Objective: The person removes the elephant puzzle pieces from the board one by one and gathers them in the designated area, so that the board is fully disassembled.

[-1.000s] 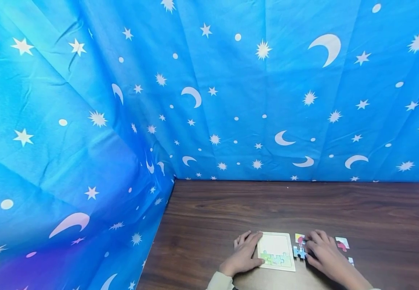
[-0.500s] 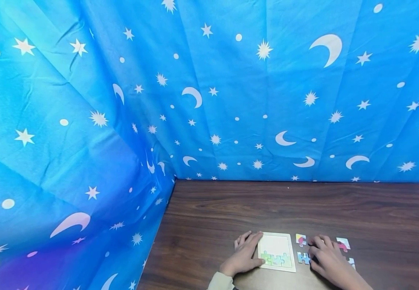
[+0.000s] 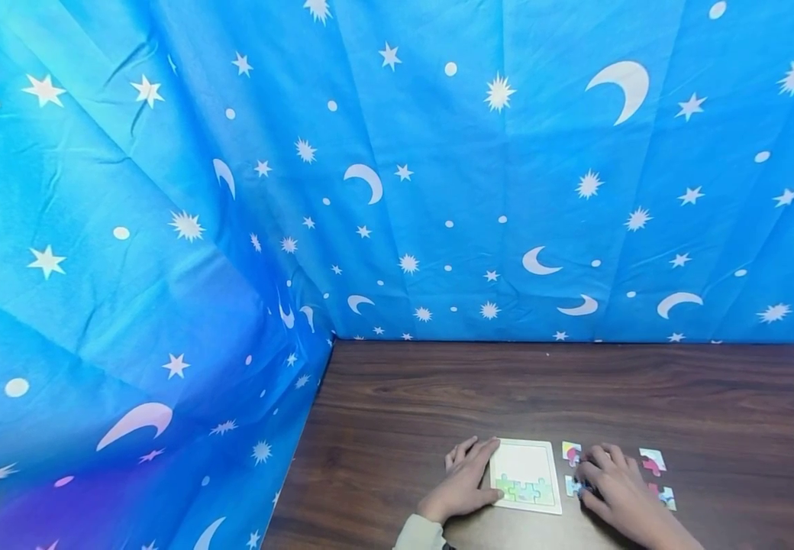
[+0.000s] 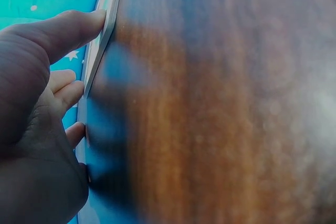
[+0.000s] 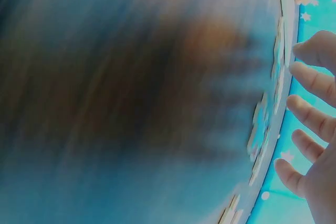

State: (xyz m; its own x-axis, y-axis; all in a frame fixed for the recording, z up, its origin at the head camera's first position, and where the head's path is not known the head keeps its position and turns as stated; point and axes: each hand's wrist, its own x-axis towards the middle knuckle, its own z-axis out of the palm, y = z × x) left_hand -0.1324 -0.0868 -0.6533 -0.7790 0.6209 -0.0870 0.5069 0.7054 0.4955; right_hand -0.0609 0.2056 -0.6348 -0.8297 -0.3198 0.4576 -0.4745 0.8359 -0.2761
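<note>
My left hand (image 3: 462, 485) rests at the left side of a pale puzzle tray (image 3: 522, 458), with its thumb on the lower left edge and its index finger by the upper left corner. Joined green and light-blue jigsaw pieces (image 3: 524, 491) fill the tray's bottom row. In the left wrist view the thumb (image 4: 79, 27) lies straight against the tray's edge. My right hand (image 3: 620, 489) is low over the loose pieces, its fingertips right at a blue jigsaw piece (image 3: 571, 486). The right wrist view shows its fingers (image 5: 315, 116) spread, with nothing pinched.
A yellow and red jigsaw piece (image 3: 571, 452) lies just beyond the blue one. Right of the hand are a white and red piece (image 3: 653, 461) and a light-blue piece (image 3: 668, 498). The dark wooden table (image 3: 438, 389) meets a blue star-patterned cloth (image 3: 438, 191) behind.
The blue piece has shifted slightly right and nearer, away from the tray. My right hand moved right, then slightly back left, showing more of the pieces on its right. My left hand stays put.
</note>
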